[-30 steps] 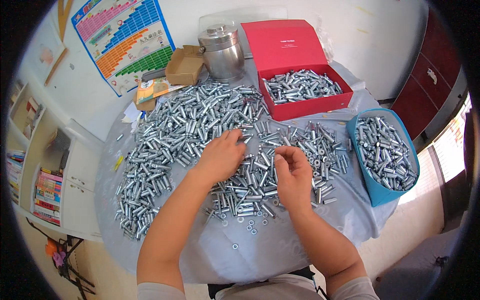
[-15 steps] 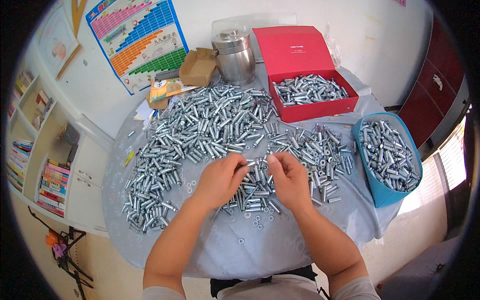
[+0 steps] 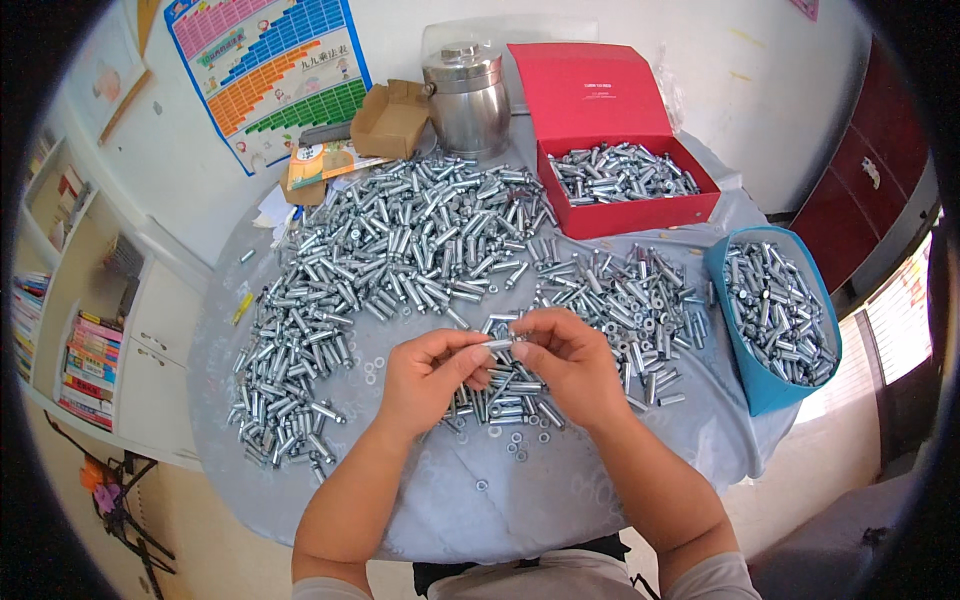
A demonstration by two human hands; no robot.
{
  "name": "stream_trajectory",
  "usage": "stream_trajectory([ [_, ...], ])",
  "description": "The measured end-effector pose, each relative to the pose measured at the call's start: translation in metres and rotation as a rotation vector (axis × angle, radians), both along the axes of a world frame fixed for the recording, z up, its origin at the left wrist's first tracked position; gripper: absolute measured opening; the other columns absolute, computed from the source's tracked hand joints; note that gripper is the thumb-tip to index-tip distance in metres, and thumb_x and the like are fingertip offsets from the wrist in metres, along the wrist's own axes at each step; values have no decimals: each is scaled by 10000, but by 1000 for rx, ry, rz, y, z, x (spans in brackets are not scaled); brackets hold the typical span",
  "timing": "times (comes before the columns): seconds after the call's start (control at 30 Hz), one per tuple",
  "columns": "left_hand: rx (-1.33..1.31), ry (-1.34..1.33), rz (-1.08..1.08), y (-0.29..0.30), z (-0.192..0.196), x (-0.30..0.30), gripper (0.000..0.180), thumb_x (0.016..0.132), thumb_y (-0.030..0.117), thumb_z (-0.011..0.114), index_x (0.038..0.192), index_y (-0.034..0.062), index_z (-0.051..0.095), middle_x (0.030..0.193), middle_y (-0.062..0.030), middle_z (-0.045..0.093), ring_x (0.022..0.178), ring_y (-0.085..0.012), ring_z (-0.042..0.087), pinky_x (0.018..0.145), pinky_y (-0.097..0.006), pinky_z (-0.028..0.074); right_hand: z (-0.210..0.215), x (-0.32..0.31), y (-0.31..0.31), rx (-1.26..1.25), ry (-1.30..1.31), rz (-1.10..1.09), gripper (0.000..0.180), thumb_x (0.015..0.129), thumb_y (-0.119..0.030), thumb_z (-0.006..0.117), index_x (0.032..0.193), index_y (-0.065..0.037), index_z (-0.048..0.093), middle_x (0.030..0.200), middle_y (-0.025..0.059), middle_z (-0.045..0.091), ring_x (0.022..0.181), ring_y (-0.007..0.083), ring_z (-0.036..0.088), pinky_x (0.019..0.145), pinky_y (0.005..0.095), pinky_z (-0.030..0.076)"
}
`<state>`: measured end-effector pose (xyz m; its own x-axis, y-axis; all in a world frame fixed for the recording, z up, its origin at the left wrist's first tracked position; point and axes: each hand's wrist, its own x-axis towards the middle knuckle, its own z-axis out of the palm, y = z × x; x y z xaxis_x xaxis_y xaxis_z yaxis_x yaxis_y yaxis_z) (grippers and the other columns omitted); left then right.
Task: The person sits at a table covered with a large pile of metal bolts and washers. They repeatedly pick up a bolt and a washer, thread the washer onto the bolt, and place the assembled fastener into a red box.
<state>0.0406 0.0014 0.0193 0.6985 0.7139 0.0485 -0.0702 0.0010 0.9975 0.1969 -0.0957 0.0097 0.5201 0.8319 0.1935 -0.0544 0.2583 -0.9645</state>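
Observation:
In front of my chest, both hands meet over the table at a silvery expansion bolt (image 3: 498, 344). My left hand (image 3: 422, 382) pinches it between thumb and fingers, and it lies nearly level. The fingertips of my right hand (image 3: 572, 362) close on its other end; whether they also hold a small nut or washer is too small to tell. Beneath my hands lie more loose bolts (image 3: 513, 411), partly hidden by them. Several nuts (image 3: 516, 446) rest nearer to me, and a few washers (image 3: 372, 370) lie left of my left hand.
A large heap of expansion bolts (image 3: 400, 235) spreads over the left and back of the cloth-covered table (image 3: 440, 500). A smaller heap (image 3: 610, 290) lies right. Bolts fill a red box (image 3: 640, 213) and a blue bin (image 3: 775, 392). Behind stand a steel pot (image 3: 468, 110) and a cardboard box (image 3: 385, 125).
My hands, apart half a second ago, have come together, and the bolt now shows between them. The view has shifted slightly.

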Motion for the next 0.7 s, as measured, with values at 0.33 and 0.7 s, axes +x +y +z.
stream_trajectory([
  [0.33, -7, -25, -16, 5, 1, -1, 188, 922, 53, 622, 1082, -41, 654, 865, -106, 699, 703, -137, 662, 636, -258, 554, 5, 3, -4, -71, 104, 131, 204, 915, -119, 660, 1076, 3, 630, 859, 9, 634, 713, 58, 554, 631, 216, 455],
  [0.7, -23, -35, 2, 4, 0, -2, 190, 938, 82, 614, 1081, -37, 651, 872, -98, 694, 715, -133, 661, 643, -255, 555, 4, 14, -6, -296, 97, 261, 229, 920, -106, 648, 1116, 7, 615, 918, 45, 627, 673, 87, 574, 582, 234, 482],
])
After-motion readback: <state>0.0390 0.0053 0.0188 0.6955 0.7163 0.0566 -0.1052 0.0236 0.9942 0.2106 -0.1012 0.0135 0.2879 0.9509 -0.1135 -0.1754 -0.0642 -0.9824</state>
